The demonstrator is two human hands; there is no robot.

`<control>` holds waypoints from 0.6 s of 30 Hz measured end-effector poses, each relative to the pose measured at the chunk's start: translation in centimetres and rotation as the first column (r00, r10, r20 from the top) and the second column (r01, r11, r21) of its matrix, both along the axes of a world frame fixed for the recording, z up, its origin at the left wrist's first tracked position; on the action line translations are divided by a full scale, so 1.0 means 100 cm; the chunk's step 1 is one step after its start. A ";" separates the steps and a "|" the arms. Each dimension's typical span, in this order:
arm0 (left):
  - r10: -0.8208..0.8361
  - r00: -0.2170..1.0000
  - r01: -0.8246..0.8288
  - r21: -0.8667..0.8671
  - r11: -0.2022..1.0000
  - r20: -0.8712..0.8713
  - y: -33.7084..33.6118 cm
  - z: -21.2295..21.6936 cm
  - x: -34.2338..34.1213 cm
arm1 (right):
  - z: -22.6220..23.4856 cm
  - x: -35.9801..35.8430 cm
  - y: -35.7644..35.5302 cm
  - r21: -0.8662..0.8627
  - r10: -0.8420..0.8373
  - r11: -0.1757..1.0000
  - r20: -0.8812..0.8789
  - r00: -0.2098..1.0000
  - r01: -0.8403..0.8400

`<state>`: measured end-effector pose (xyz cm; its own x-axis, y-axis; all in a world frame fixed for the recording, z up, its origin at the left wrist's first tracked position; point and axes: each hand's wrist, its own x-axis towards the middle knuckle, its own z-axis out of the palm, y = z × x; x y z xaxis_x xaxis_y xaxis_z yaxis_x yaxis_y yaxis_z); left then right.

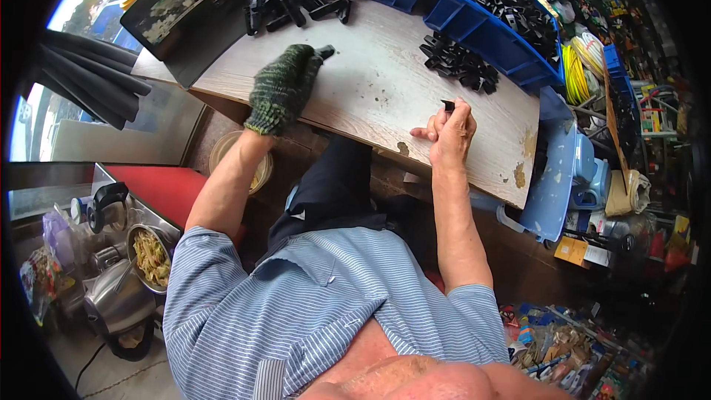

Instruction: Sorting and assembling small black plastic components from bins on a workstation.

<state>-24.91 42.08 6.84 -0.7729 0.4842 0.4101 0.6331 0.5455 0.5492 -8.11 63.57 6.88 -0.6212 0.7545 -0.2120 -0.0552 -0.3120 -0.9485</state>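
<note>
My left hand (285,87), in a dark green knitted glove, is closed above the table's near edge at left. A small dark piece (324,52) pokes out past its fingers; it looks like one of the long black plastic parts, mostly hidden by the glove. My bare right hand (450,133) pinches a small black plastic clip (448,106) between thumb and fingers, over the table's right half. Beyond my left hand lies a pile of long black plastic parts (292,4). A heap of small black clips (459,63) lies beyond my right hand.
Blue bins (489,22) of black parts line the far side of the pale wooden table (363,78). A dark screen (185,11) stands at the far left. Pale blue plastic (552,170) borders the right end. At lower left are a food bowl (152,259) and a metal kettle (122,300).
</note>
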 end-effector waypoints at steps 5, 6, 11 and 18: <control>-0.507 0.816 0.354 0.453 0.818 0.277 0.054 0.000 0.064 | -0.001 -0.005 -0.005 -0.005 -0.046 0.999 -0.004 0.999 0.046; -0.529 0.807 0.391 0.435 0.811 0.261 0.065 -0.001 0.072 | -0.003 -0.004 -0.003 -0.020 -0.046 0.999 -0.007 0.999 0.046; -0.590 0.768 0.467 0.411 0.783 0.251 0.105 -0.010 0.087 | -0.037 -0.002 0.016 0.188 -0.207 0.961 -0.003 0.978 0.204; -0.418 0.907 0.391 0.282 0.876 0.043 0.116 -0.023 0.089 | -0.041 -0.003 0.017 0.395 -0.180 0.906 0.035 0.983 0.152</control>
<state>-16.03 53.65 4.59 -0.5759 0.6493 0.4967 0.7022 0.0817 0.7072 -8.40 65.25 2.78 -0.4740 0.8768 0.0811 -0.0039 0.0900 -0.9959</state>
